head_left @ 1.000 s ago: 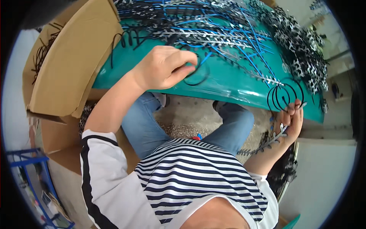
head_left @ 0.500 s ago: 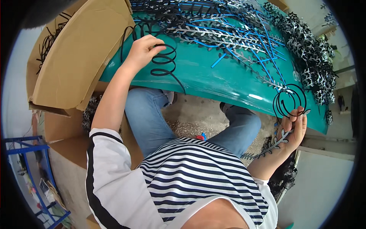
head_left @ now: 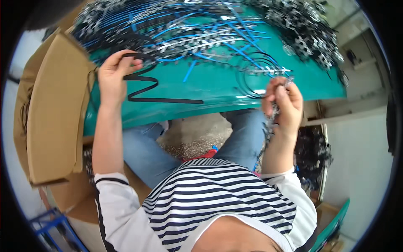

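Note:
My left hand (head_left: pixel 113 77), closed with thumb and fingers pinched, holds a springy black strip (head_left: pixel 168 101) over the left part of the green table. Its loose end trails to the right in zigzag curls. At the right, my right hand (head_left: pixel 287 103) is closed on a silver-and-black leaf-shaped trim (head_left: pixel 275 111), which hangs down along my wrist. Thin black loops (head_left: pixel 251 96) stand beside those fingers, blurred by motion; whether the fingers grip them too, I cannot tell.
Heaped leaf trims and blue strips (head_left: pixel 191 70) cover the back of the green table (head_left: pixel 168 115). A thick pile of silver-black trims (head_left: pixel 310 42) lies at the far right. An open cardboard box (head_left: pixel 58 105) stands at the left, and a blue rack (head_left: pixel 54 227) is lower left.
The view has shifted. My left hand has moved left with the black strip, whose curls have stretched out. My right hand has come inward and up, carrying the leaf trim.

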### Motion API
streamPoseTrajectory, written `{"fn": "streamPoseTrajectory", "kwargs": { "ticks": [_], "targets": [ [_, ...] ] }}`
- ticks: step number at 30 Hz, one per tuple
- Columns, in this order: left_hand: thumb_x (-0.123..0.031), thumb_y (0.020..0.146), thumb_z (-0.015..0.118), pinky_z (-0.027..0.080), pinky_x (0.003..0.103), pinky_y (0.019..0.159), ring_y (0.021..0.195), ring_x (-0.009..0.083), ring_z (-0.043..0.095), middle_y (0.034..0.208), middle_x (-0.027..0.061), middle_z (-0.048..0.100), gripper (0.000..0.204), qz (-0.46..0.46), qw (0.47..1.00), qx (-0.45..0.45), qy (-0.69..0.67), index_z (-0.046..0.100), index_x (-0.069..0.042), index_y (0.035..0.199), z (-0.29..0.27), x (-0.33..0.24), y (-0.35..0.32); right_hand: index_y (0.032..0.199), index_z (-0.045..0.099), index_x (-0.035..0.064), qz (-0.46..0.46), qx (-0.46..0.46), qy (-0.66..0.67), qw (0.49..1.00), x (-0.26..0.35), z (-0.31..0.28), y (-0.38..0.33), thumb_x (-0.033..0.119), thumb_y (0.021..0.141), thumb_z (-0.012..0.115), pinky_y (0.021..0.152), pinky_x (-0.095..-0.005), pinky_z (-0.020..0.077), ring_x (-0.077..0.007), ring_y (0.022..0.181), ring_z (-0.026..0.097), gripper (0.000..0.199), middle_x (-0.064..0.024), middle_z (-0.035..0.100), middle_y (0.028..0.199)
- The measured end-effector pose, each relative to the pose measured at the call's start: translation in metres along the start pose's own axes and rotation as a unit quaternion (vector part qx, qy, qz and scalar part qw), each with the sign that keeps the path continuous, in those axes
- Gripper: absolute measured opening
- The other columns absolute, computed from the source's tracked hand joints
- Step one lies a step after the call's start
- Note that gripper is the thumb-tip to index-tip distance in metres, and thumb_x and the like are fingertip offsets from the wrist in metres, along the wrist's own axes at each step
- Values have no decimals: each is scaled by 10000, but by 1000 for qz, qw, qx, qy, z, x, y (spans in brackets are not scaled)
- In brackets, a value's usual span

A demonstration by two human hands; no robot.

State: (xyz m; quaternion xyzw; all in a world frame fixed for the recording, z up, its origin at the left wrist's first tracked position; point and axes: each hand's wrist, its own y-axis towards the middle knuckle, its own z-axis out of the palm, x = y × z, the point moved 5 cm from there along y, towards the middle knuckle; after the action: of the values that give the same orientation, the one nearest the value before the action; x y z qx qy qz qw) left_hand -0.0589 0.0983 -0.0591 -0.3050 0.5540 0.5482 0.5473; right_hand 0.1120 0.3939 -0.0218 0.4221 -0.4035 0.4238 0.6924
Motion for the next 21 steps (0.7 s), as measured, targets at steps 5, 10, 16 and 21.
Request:
{"fn": "streamPoseTrajectory", "kwargs": {
  "ticks": [5,10,16,21],
  "targets": [
    [-49,790,546,501,267,629,680,165,595,801,101,596,147,5,999,-28,20,565,32,911,28,-8,45,945,496,-19,-34,1,-14,999,10,2,10,107,824,486,380,-224,322,-119,416,412,175,-75,496,660],
    [-70,774,580,487,253,613,674,161,595,800,94,599,182,18,999,-26,32,557,46,912,70,-9,94,942,479,-9,-40,-54,-19,998,14,-38,10,104,838,466,378,-218,323,-119,411,403,154,-87,486,685],
    [-90,765,597,480,250,612,692,161,594,821,95,598,192,21,996,2,89,553,25,911,88,15,176,924,485,-16,-43,-98,7,994,13,-86,17,87,833,464,380,-218,350,-131,433,440,140,-93,501,662],
    [-88,764,598,472,234,591,685,150,593,804,81,597,185,-5,993,-38,108,555,20,907,77,39,256,942,473,-3,-56,-133,-15,989,8,-126,25,105,848,446,359,-207,302,-108,402,388,146,-80,489,677]
  ]
}}
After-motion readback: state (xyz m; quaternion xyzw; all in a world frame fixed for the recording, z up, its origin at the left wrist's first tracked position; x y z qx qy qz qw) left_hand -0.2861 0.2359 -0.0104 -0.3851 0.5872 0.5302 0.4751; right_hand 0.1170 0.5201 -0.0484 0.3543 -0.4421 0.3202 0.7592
